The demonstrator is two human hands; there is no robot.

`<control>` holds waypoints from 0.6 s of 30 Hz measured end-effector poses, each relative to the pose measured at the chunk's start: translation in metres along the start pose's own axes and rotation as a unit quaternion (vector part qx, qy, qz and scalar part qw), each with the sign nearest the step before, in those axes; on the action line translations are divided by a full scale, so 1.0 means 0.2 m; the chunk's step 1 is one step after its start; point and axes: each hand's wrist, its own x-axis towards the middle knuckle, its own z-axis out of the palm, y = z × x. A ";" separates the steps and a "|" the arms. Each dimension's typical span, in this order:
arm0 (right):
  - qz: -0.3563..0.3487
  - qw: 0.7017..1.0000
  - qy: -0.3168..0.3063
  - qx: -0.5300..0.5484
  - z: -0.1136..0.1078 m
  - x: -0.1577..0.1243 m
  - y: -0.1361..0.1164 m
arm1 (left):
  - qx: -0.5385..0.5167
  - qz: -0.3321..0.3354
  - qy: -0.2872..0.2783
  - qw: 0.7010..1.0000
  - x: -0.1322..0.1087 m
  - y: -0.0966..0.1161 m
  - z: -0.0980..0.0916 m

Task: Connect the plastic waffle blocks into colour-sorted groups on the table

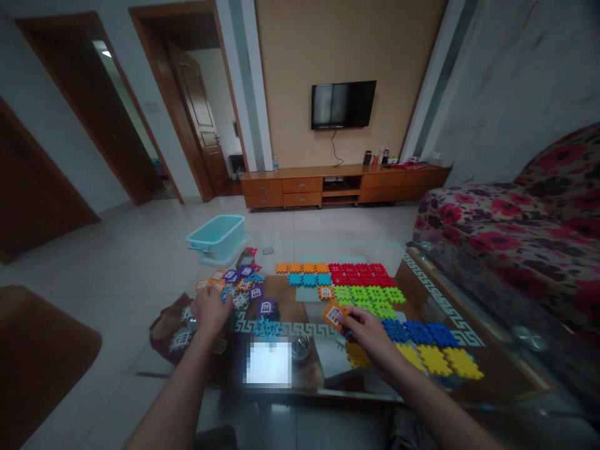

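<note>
Pinching an orange window tile (333, 314): right hand (365, 327), angled inward.

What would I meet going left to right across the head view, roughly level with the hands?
Left hand, lowest purple window tile, held orange window tile, right hand, dark blue tiles.

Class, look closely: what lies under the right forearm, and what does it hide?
Yellow tiles show on both sides of the right forearm, and blue tiles show beyond it. Whatever lies directly beneath is covered, so any tile fully hidden there cannot be seen.
</note>
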 end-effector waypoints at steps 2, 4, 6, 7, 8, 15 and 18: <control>0.002 1.000 0.001 0.000 0.00 0.00 0.00 | -0.027 0.017 0.032 0.999 0.01 0.03 -0.04; 0.005 1.000 0.005 0.003 0.00 0.00 0.00 | -0.078 0.041 0.062 0.994 0.00 0.08 -0.07; 0.009 1.000 0.011 0.009 0.00 0.00 0.01 | -0.139 0.069 0.075 0.985 -0.01 0.14 -0.09; 0.012 1.000 0.013 0.013 0.00 0.00 0.01 | -0.171 0.083 0.071 0.979 -0.03 0.18 -0.10; 0.015 1.000 0.015 0.016 0.00 0.00 0.01 | -0.203 0.095 0.060 0.973 -0.05 0.22 -0.11; 0.037 0.998 -0.007 0.053 -0.01 0.01 0.05 | -0.361 0.224 -0.049 0.904 -0.28 0.50 -0.20; 0.040 0.997 -0.013 0.065 -0.01 0.03 0.06 | -0.420 0.259 -0.079 0.866 -0.38 0.59 -0.25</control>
